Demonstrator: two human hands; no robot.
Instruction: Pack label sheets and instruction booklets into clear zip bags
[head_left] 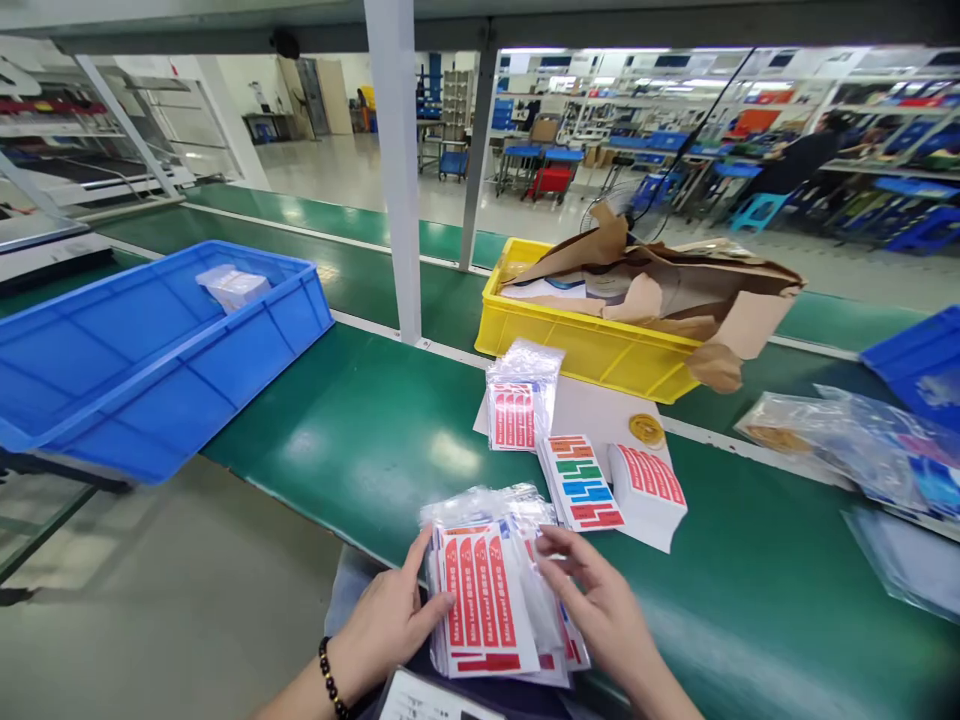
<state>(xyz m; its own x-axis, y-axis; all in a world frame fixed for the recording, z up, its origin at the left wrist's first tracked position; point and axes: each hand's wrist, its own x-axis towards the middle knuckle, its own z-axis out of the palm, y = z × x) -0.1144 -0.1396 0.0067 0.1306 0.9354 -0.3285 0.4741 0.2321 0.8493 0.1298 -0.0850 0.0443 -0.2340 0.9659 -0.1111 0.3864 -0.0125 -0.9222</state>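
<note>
Stack of clear-sleeved label sheets [480, 590] at the near edge of the green table [337, 420], topped by red strips reading "Max Level" and "Min Level". In the grasp of the left hand [390, 610] along its left side, thumb over the top sheet, dark beaded bracelet [328, 676] at the wrist. At its right side, the right hand [604, 605], half-curled with fingertips at the sleeves; impossible to tell whether pinching one. Farther toward the far edge, on and beside a white card [592, 405], a pile of clear sleeves [517, 412] with red labels, a stack of multicoloured label sheets [581, 485], a stack of red label sheets [646, 490] and a coil of yellow bands [646, 431]. At the far edge, a yellow crate [592, 350] of torn brown cardboard [697, 280]. Toward the left end, a blue crate [225, 380] with a pale packet [238, 288] inside.
</note>
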